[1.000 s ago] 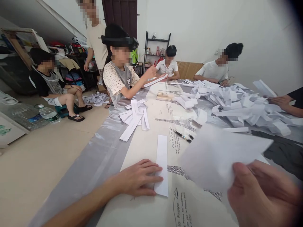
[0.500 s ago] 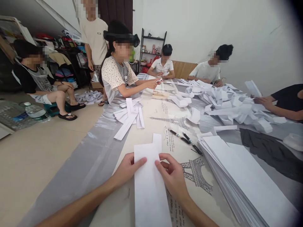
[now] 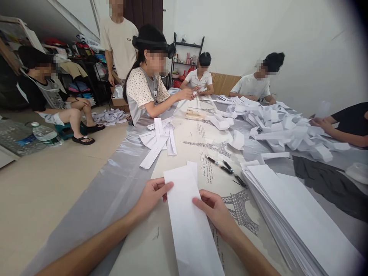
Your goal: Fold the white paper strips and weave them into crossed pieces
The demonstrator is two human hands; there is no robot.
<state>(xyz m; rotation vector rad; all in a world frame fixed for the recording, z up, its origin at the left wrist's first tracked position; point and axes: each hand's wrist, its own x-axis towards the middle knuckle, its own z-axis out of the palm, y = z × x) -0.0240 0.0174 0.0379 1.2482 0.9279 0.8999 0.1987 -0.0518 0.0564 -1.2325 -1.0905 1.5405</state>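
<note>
A long white paper strip (image 3: 188, 218) is held up between my two hands over the table. My left hand (image 3: 155, 193) pinches its upper left edge, thumb on the front and fingers behind. Lower down, my right hand (image 3: 214, 207) grips the right edge the same way. Beyond the strip's top end, a narrower white paper strip (image 3: 192, 168) shows; whether it touches the held one I cannot tell. To the right lies a thick stack of white paper sheets (image 3: 290, 207). Two black pens (image 3: 220, 165) rest on the printed table cover (image 3: 198, 132).
Folded white strips (image 3: 158, 142) lie ahead on the left. A large heap of folded paper (image 3: 281, 124) covers the far right. A co-worker (image 3: 148, 80) sits at the left edge, others sit farther round the table. Dark cloth-like material (image 3: 322, 188) lies beyond the stack.
The held strip has tilted, its lower end swinging right. My left hand has risen slightly, and my right hand has moved a little right and down. Both keep hold.
</note>
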